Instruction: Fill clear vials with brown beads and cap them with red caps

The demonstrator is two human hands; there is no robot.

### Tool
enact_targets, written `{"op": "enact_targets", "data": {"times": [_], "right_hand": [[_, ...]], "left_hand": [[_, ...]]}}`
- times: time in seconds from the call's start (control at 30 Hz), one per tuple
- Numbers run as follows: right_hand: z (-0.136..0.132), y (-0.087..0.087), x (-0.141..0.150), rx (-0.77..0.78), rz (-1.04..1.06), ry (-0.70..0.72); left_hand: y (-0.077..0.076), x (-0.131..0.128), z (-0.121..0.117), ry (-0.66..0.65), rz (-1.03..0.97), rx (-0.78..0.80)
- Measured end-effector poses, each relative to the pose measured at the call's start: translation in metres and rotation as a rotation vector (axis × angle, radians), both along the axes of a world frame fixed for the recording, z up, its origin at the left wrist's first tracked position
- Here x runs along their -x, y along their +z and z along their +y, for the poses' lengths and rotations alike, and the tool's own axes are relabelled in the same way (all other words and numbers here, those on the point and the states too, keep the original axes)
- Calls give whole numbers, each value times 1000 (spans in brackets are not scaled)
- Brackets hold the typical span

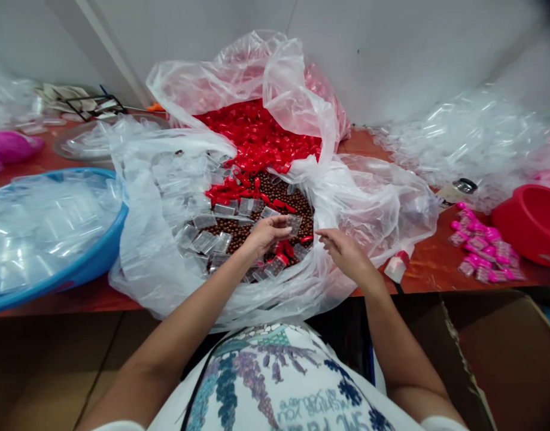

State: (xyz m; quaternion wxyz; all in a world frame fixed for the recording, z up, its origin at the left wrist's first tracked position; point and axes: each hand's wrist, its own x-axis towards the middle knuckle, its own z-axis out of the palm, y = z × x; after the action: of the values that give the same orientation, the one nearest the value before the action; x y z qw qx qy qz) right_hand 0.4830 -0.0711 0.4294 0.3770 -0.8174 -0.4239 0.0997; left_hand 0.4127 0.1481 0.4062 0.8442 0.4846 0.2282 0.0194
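Observation:
My left hand point(271, 233) is closed on a small clear plastic box point(294, 225), pinched at the fingertips above the heap in the open bag. To its right, my right hand point(344, 251) hovers by the bag's edge with fingers loosely stretched out, and no object shows in it. Under the hands lie brown beads point(297, 203), mixed with clear boxes point(205, 241) and red plastic caps point(277, 263). A large translucent plastic bag point(144, 239) surrounds this heap. Behind it, a second bag spills many more red caps point(261, 131).
At left stands a blue basin point(95, 248) full of clear plastic pieces. On the right are a red bowl point(530, 224), pink-capped filled containers point(485, 251), a red-and-white item point(397, 265) and a pile of clear plastic point(472, 131). A cardboard box point(503, 347) sits below the table edge.

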Motion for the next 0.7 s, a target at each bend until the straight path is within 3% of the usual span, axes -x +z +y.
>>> {"op": "enact_targets", "data": {"times": [0.1, 0.37, 0.53, 0.7], "right_hand": [[31, -1, -10, 62, -104, -39], [113, -14, -27, 374, -304, -105], [140, -26, -31, 366, -451, -157], [150, -34, -35, 377, -471, -154]], "left_hand": [[8, 22, 7, -1, 13, -1], [18, 63, 21, 146, 58, -52], [22, 76, 23, 183, 50, -78], [24, 80, 20, 199, -5, -96]]}}
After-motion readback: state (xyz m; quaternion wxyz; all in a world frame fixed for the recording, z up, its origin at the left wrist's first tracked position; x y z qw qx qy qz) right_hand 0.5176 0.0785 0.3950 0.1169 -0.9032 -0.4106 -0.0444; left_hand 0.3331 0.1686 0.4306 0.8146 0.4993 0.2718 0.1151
